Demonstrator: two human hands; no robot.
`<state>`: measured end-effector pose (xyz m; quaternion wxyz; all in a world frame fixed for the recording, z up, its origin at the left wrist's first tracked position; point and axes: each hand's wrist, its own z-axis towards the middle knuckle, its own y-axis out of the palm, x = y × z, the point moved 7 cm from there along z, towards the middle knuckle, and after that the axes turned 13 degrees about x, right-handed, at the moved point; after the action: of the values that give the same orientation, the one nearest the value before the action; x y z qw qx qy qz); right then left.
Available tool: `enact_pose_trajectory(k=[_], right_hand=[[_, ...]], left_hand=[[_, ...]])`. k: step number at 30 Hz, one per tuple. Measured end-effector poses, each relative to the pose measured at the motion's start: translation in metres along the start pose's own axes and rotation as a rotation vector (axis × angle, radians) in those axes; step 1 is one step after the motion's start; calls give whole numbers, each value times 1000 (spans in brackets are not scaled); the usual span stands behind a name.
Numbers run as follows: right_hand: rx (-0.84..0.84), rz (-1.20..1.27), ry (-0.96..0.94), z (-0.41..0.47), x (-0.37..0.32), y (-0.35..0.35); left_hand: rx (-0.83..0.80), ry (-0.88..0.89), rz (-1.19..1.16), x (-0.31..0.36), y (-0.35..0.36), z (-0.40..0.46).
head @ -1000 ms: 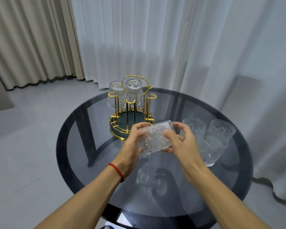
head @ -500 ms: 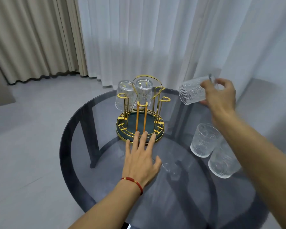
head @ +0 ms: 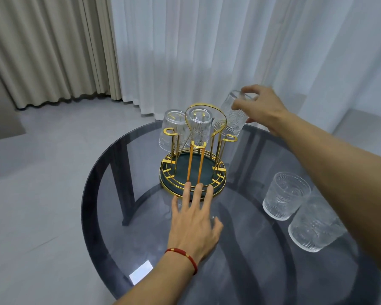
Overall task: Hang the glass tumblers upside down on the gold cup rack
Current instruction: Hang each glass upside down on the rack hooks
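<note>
The gold cup rack (head: 193, 170) with a dark green base stands at the far middle of the round glass table (head: 240, 249). Two ribbed glass tumblers (head: 174, 128) (head: 198, 126) hang upside down on its far pegs. My right hand (head: 260, 106) grips a third tumbler (head: 231, 116) by its base, mouth down and tilted, over the rack's right rear peg. My left hand (head: 194, 219) lies flat on the table, fingers spread, fingertips touching the rack's front rim. Two more tumblers (head: 284, 194) (head: 315, 225) stand upright at the right.
White sheer curtains (head: 207, 51) hang close behind the table, beige drapes (head: 48, 47) to the left. The grey floor (head: 42, 172) lies to the left of the table. My right forearm (head: 339, 164) crosses above the two standing tumblers.
My right hand has carried the tumbler left from the table's right side and turned it mouth down over the rack. My left hand stays flat against the rack's base.
</note>
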<state>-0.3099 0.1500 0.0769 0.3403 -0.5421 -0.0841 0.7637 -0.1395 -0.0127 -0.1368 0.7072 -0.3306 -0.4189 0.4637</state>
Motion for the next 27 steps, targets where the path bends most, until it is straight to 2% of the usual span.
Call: enact_pose_trajectory(k=[5,11,21,24,27], right_hand=[[-165,-46,-54,1,8,21],[-377,8,-7,-9,16,42],[-520,-2,113,-25,26,49],[-431,-64,79,-36,26,30],[-98,-105,-73,-60,20,-14]], left_hand=[[9,2,-5,1,0,-1],[-1,5,-6,1,0,-1],[14,-2,-8,0,-2,0],[10,-5,-12,0,-2,1],[6,2,2,3,-5,1]])
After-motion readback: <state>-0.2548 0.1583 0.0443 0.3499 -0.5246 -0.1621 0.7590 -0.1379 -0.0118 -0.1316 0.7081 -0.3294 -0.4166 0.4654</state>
